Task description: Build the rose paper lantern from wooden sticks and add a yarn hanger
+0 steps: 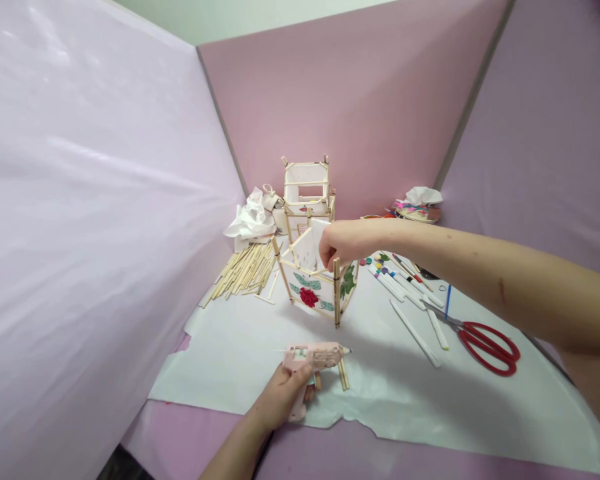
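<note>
A pale pink glue gun [315, 355] lies sideways in my left hand [283, 395], whose fingers wrap its handle near the front of the table, nozzle pointing right. Beyond it stands a stick-framed lantern [313, 293] with white panels, a red flower and green leaves. My right hand [334, 245] is closed at the lantern's top right; its fingertips are hidden, and a white panel shows beside them. Two short sticks [344, 375] lie just below the glue gun's nozzle. A second stick frame [307, 193] stands behind the lantern.
Loose sticks [247, 270] and crumpled white tissue [253, 215] lie at the left. Markers [414, 333], small paint pots [375, 264] and red-handled scissors [490, 347] are spread at the right, under and beside my right arm. Fabric walls enclose the table on three sides.
</note>
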